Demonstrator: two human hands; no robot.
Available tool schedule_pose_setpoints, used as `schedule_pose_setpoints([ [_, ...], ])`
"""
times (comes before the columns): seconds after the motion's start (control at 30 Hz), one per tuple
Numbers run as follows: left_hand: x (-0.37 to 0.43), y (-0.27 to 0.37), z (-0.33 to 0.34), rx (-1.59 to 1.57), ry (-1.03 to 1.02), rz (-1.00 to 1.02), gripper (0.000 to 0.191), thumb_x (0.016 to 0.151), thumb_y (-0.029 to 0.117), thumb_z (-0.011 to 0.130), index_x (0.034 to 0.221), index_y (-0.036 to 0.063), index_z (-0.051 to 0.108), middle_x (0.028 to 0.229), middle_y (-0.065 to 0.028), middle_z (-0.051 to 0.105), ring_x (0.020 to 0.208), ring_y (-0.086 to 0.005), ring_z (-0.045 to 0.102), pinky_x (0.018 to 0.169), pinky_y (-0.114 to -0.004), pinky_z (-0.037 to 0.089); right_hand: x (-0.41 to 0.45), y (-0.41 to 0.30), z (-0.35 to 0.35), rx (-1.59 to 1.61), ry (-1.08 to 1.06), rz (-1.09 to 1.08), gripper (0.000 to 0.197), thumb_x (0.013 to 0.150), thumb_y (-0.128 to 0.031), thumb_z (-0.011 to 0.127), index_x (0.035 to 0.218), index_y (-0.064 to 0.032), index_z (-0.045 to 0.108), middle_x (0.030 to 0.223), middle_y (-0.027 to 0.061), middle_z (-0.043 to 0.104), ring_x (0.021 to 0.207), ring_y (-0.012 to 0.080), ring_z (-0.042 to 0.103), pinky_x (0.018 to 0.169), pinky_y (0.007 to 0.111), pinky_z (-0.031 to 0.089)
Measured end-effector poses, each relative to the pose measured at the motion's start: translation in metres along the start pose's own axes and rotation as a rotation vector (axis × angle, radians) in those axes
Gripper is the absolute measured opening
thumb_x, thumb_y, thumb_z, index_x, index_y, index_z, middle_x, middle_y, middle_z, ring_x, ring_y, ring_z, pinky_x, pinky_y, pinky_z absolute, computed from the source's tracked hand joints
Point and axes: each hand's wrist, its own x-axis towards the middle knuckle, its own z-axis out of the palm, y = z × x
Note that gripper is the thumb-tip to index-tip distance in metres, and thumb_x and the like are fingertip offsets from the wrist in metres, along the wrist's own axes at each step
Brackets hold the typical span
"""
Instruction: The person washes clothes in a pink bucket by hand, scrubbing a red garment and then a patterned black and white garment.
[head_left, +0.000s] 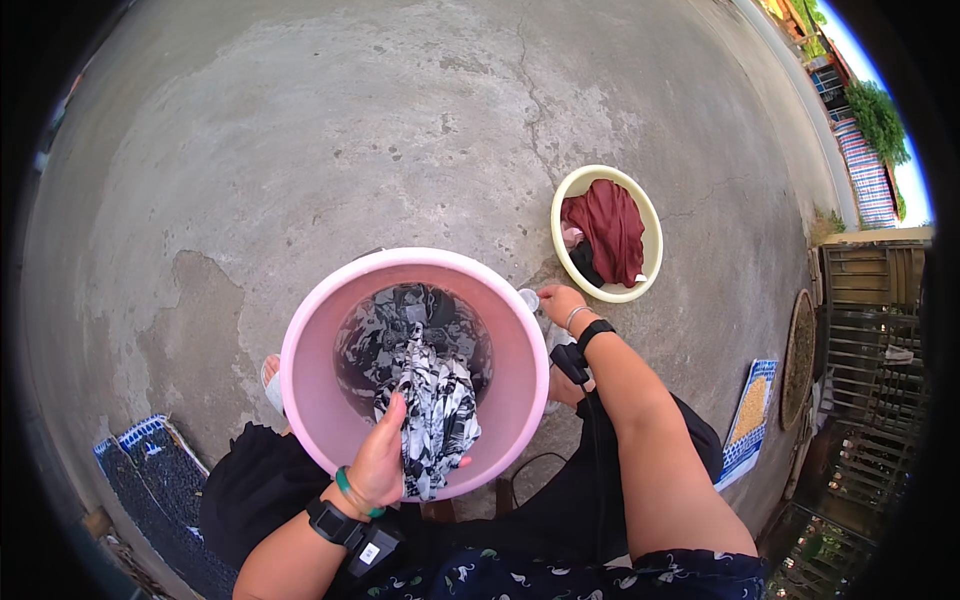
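Note:
A deep pink plastic basin stands before me with dark water in it. My left hand grips a bunched black-and-white patterned cloth at the basin's near side. The cloth's far end trails into the water, where more of the pattern shows under the surface. Just outside the right rim, my right hand pinches a small round translucent piece, perhaps a cap or little cup; its exact kind is too small to tell.
Beyond my right hand, a pale yellow basin holds a dark red cloth, with black and pink cloth beside it. Grain lies on a printed sheet at right, near a round woven tray and a slatted fence. Another sheet lies at left.

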Motion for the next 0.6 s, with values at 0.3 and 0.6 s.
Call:
schedule_pose_setpoints([
  [0.3,0.015,0.009,-0.002,-0.044,0.091,-0.025,0.057,0.095,0.046,0.024,0.135,0.0053,0.026,0.128,-0.0148,0.045,0.112,-0.0295,0.051,0.09,-0.049,0.046,0.011,-0.032,0.041,-0.282,-0.125,0.119,0.026,0.084,-0.009,0.048,0.107,-0.0065,0.06,0.114,0.011,0.055,0.102,0.0278,0.058,0.083,0.039,0.047],
  [0.6,0.013,0.006,-0.002,0.012,0.083,0.032,0.054,0.097,0.043,0.022,0.133,0.0038,0.03,0.125,-0.0133,0.048,0.11,-0.0257,0.053,0.088,-0.044,0.048,-0.002,-0.023,0.043,0.013,0.105,0.12,0.027,0.073,-0.024,0.068,0.094,-0.0076,0.061,0.107,0.0148,0.056,0.096,0.0296,0.058,0.083,0.039,0.045],
])
